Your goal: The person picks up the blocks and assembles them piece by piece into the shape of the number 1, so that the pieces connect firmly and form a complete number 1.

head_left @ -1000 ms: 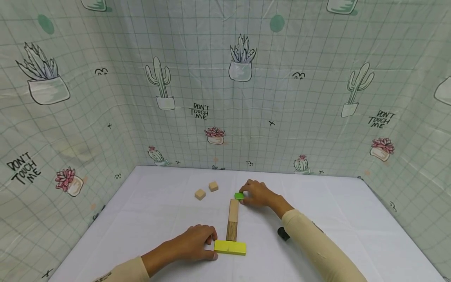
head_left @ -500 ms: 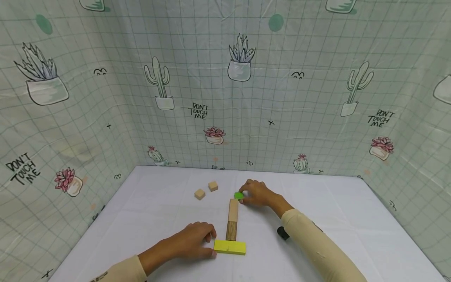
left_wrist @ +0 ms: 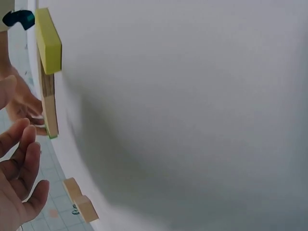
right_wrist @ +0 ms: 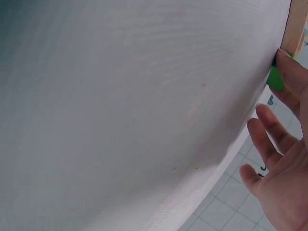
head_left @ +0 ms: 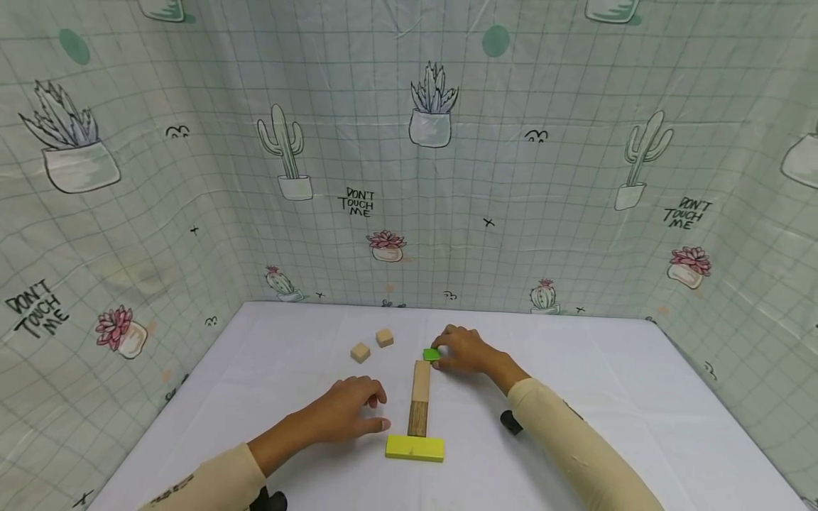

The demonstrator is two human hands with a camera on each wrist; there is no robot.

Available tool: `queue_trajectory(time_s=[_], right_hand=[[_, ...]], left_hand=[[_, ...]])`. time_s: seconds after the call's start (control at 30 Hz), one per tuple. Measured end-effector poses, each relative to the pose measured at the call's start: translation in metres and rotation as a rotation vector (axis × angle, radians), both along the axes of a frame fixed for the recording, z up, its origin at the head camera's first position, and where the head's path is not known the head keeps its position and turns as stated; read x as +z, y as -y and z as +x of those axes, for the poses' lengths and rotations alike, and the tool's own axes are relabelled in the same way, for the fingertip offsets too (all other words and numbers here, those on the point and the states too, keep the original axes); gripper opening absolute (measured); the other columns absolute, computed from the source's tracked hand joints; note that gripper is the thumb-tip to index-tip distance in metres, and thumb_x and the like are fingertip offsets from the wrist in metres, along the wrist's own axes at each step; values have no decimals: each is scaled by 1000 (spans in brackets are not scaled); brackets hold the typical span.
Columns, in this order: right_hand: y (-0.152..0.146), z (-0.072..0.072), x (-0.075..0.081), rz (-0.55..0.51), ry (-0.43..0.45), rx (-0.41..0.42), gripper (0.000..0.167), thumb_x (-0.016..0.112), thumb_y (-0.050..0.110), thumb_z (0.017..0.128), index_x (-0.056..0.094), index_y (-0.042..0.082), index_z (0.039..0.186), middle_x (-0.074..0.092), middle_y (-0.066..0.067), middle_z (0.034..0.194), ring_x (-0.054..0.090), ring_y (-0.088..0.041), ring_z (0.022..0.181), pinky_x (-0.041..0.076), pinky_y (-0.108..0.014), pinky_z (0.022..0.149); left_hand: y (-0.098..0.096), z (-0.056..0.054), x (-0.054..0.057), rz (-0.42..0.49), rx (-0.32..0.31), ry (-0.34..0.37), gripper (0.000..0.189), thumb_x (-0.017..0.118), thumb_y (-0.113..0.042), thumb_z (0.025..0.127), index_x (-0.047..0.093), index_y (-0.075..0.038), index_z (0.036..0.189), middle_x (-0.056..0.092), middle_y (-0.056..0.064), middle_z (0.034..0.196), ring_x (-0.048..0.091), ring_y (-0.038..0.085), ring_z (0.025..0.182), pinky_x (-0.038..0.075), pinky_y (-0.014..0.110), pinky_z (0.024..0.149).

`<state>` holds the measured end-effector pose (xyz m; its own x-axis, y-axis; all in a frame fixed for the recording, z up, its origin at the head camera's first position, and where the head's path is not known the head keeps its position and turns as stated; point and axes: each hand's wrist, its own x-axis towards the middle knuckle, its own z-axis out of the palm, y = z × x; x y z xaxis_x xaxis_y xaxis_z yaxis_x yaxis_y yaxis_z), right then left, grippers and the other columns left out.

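My right hand [head_left: 463, 349] pinches a small green block [head_left: 430, 354] between thumb and finger at the far end of a row of blocks. In the right wrist view, the green block [right_wrist: 275, 80] sits close against a pale wooden block [right_wrist: 292, 30]. That pale wooden block [head_left: 421, 382] meets a darker wooden block [head_left: 418, 419] end to end. Across the near end lies a yellow block [head_left: 414, 448], making an upside-down T. My left hand [head_left: 348, 411] hovers left of the row, fingers loosely bent, holding nothing. The left wrist view shows a gap between it and the yellow block [left_wrist: 50, 45].
Two small pale wooden cubes, a nearer one [head_left: 361, 353] and a farther one [head_left: 384, 338], lie left of the row's far end. Behind the white table [head_left: 575, 397] hangs a cactus-print curtain [head_left: 473, 177]. Black wrist gear [head_left: 510, 421] shows beside the right forearm.
My left hand has left the yellow block's left end and moved up and away from me. The right hand stays at the green block, and the blocks keep their layout.
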<state>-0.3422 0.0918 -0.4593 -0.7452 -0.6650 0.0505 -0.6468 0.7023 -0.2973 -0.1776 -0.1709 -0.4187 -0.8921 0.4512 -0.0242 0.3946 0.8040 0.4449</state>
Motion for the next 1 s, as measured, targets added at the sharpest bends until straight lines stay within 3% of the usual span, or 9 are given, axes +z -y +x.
queue_trajectory(time_s=[0.3,0.47,1.0], right_hand=[[0,-1,0,9,-2,-2,32,76,33,89,73,17,117,63,-4,115,58,-26,112,42,-51,89],[-1,-1,-1,10,4,-2,34,76,34,89,73,16,118,64,-5,117,58,-28,113,43,-52,91],[-3,0,2,-42,36,57,33,75,27,90,72,10,118,63,-9,115,57,-27,111,48,-47,99]], left_hand=[[3,-23,-1,23,75,-88,33,76,-33,89,66,-9,109,62,0,95,55,16,90,43,44,85],[5,-39,-2,21,147,-121,32,76,-32,90,65,-8,108,62,0,93,55,15,90,42,43,84],[8,-90,0,-3,250,-146,33,74,-32,91,68,-6,110,64,3,93,55,17,84,42,41,78]])
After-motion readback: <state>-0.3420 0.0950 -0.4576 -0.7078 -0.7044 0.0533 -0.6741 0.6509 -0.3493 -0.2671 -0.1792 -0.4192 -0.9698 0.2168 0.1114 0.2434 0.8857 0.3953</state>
